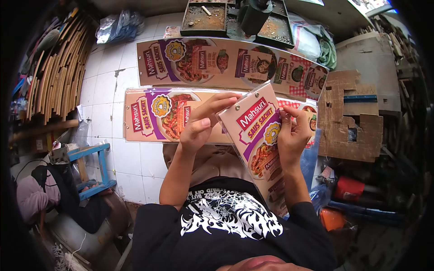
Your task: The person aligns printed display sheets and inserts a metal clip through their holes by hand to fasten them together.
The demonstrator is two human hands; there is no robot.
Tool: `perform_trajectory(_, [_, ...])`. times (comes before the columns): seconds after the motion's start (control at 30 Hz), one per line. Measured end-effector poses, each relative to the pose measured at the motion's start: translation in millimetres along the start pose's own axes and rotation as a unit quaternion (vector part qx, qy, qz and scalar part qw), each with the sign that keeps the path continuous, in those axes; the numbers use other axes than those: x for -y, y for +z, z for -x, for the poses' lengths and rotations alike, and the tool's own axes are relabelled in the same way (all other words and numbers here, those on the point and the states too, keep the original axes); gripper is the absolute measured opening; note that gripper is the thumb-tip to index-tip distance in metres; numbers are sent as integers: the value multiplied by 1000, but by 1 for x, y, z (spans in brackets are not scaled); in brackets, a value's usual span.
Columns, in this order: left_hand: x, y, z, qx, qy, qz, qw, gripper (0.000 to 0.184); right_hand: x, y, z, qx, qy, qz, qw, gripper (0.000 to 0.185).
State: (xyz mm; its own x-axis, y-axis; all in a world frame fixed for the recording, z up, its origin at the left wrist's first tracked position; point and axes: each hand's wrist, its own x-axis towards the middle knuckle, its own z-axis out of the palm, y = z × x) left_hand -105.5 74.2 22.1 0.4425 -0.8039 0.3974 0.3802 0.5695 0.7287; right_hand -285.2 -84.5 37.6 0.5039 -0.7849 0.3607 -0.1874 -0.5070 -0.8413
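Note:
A long printed banner panel (254,122) reading "Mahsuri Saus Sachet" is held tilted in front of my chest, with metal eyelets at its top corners. My left hand (202,123) is at its upper left edge, fingers reaching behind the corner and thumb apart. My right hand (294,135) pinches at the panel's right edge, thumb and forefinger together. Beneath my hands lies a similar panel (149,118), partly covered by them. Farther forward rests another stack of the same panels (158,67), lying crosswise.
A black metal machine (255,18) with trays of small parts stands at the front. Cut brown cardboard (352,131) lies to the right. Wooden strips (56,77) are stacked at left, above a blue frame (101,165). Plastic bags (120,27) sit at upper left.

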Motion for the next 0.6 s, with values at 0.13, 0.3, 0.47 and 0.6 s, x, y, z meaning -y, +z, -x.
perform_trajectory(0.13, [7, 6, 7, -115, -151, -124, 974, 61, -9, 8, -4, 3, 2, 41, 999, 9])
perform_trajectory(0.3, [13, 0, 5, -169, -191, -76, 964, 51, 10, 12, -15, -39, -39, 84, 995, 15])
perform_trajectory(0.47, [15, 1, 1, -178, -231, -85, 953, 42, 15, 32, -17, 49, -38, -96, 993, 22])
perform_trajectory(0.6, [16, -1, 2, -174, -233, -90, 952, 43, 31, 46, -22, 100, -119, -4, 988, 19])
